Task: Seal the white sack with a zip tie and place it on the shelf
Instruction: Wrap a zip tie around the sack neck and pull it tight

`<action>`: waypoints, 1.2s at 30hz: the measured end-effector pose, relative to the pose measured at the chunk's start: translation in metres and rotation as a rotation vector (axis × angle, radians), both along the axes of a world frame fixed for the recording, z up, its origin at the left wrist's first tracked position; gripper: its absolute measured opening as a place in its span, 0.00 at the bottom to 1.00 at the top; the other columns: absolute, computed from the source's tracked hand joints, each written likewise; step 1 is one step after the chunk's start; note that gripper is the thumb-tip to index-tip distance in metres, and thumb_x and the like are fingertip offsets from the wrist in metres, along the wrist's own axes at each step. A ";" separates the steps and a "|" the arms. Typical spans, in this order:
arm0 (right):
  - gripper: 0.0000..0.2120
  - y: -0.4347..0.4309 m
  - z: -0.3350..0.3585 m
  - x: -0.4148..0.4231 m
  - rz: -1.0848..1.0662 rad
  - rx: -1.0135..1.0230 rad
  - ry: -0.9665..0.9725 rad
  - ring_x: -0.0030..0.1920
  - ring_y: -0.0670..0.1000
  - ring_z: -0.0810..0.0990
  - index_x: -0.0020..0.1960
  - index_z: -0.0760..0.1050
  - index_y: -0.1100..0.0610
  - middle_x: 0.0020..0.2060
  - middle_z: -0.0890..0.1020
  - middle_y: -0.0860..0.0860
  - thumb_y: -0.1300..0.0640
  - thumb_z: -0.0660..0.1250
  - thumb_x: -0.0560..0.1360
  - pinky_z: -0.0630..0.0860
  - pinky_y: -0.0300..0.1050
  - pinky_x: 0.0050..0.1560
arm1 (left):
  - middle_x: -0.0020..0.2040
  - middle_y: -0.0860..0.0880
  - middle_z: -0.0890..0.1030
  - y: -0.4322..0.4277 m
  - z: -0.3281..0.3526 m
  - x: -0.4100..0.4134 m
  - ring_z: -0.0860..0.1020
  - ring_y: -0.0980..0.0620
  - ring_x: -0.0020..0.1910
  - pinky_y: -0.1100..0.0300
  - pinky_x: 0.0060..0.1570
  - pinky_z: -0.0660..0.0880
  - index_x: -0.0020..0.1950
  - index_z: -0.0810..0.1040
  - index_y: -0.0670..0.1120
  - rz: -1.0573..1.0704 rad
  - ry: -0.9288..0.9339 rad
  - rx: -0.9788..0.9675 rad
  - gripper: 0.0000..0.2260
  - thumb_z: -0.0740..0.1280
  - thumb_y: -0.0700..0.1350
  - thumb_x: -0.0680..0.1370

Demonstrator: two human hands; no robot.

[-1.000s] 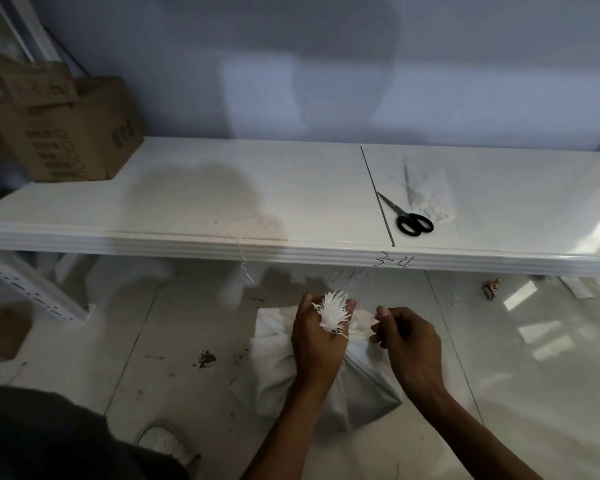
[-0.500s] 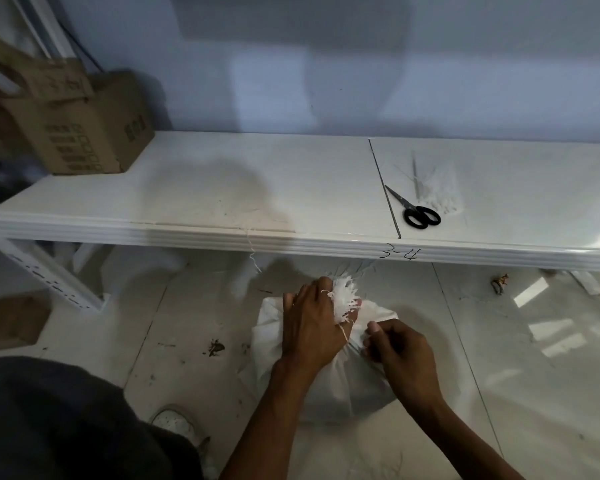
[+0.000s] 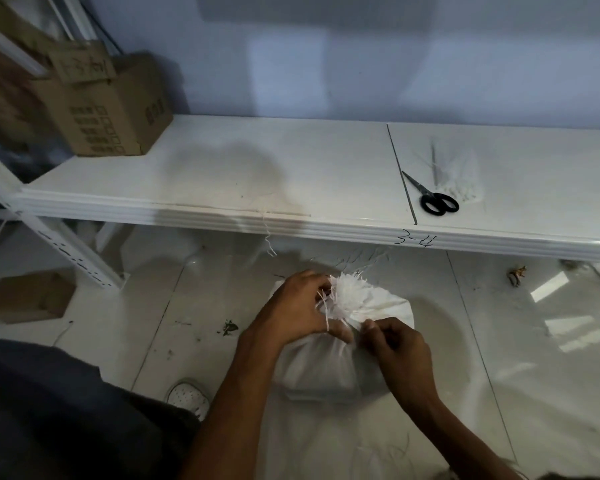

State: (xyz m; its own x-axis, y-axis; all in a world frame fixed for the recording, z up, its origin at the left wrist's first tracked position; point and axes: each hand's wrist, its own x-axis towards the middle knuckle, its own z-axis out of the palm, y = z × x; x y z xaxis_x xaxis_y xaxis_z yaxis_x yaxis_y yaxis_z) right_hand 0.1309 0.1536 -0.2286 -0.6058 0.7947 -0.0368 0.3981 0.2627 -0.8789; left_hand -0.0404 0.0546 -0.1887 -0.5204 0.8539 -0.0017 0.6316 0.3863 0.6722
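The white sack (image 3: 317,368) sits on the floor in front of the shelf (image 3: 291,188), its frayed mouth (image 3: 352,294) bunched into a tuft. My left hand (image 3: 297,308) grips the gathered neck from the left. My right hand (image 3: 397,351) is at the neck's right side, thumb and fingers pinched together; the zip tie itself is too thin to make out there. A pile of white zip ties (image 3: 456,178) lies on the shelf at the right.
Black-handled scissors (image 3: 433,197) lie next to the zip ties. A cardboard box (image 3: 108,109) stands on the shelf's left end; a flat box (image 3: 28,296) lies on the floor by the shelf leg (image 3: 70,252). My shoe (image 3: 189,398) is near the sack.
The sack's neck has tipped away from me. My left hand has shifted round the neck and my right hand has closed in against it from the right.
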 end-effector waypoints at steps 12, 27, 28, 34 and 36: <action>0.11 0.003 0.001 0.000 -0.019 -0.021 0.015 0.36 0.43 0.84 0.37 0.81 0.53 0.32 0.85 0.47 0.53 0.68 0.76 0.80 0.48 0.45 | 0.66 0.52 0.78 -0.027 0.055 -0.017 0.78 0.54 0.60 0.59 0.57 0.74 0.70 0.75 0.52 -0.039 -0.408 -0.300 0.31 0.67 0.52 0.66; 0.11 0.000 0.003 0.002 -0.027 -0.102 0.041 0.36 0.43 0.84 0.39 0.82 0.56 0.33 0.85 0.48 0.53 0.68 0.76 0.81 0.46 0.45 | 0.38 0.44 0.87 -0.026 0.029 0.001 0.84 0.51 0.35 0.63 0.34 0.77 0.49 0.86 0.42 0.271 -0.652 0.000 0.04 0.72 0.40 0.76; 0.11 -0.001 0.004 0.002 -0.032 -0.138 0.056 0.36 0.44 0.84 0.39 0.82 0.57 0.33 0.85 0.49 0.53 0.68 0.76 0.81 0.43 0.43 | 0.38 0.43 0.87 -0.026 0.029 0.001 0.85 0.50 0.36 0.64 0.34 0.78 0.48 0.85 0.41 0.290 -0.679 -0.013 0.04 0.73 0.40 0.74; 0.09 -0.002 0.018 0.003 -0.029 -0.428 0.140 0.30 0.43 0.77 0.42 0.82 0.63 0.31 0.84 0.49 0.58 0.68 0.76 0.74 0.34 0.32 | 0.38 0.43 0.86 -0.028 0.037 -0.001 0.84 0.54 0.33 0.65 0.33 0.79 0.47 0.84 0.37 0.262 -0.799 -0.189 0.05 0.74 0.39 0.74; 0.07 -0.002 0.020 0.002 -0.009 -0.492 0.124 0.33 0.45 0.77 0.44 0.83 0.62 0.32 0.83 0.48 0.59 0.69 0.76 0.73 0.37 0.35 | 0.39 0.43 0.86 -0.029 0.035 0.001 0.84 0.54 0.34 0.65 0.35 0.81 0.48 0.84 0.37 0.223 -0.837 -0.234 0.05 0.73 0.37 0.75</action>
State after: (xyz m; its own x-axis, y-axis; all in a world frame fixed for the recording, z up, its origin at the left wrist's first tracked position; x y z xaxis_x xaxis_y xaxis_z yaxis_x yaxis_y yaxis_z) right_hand 0.1333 0.1518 -0.2085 -0.6230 0.7063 -0.3362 0.2829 -0.1973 -0.9386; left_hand -0.0392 0.0257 -0.1532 -0.4247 0.6628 -0.6167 -0.1359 0.6267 0.7673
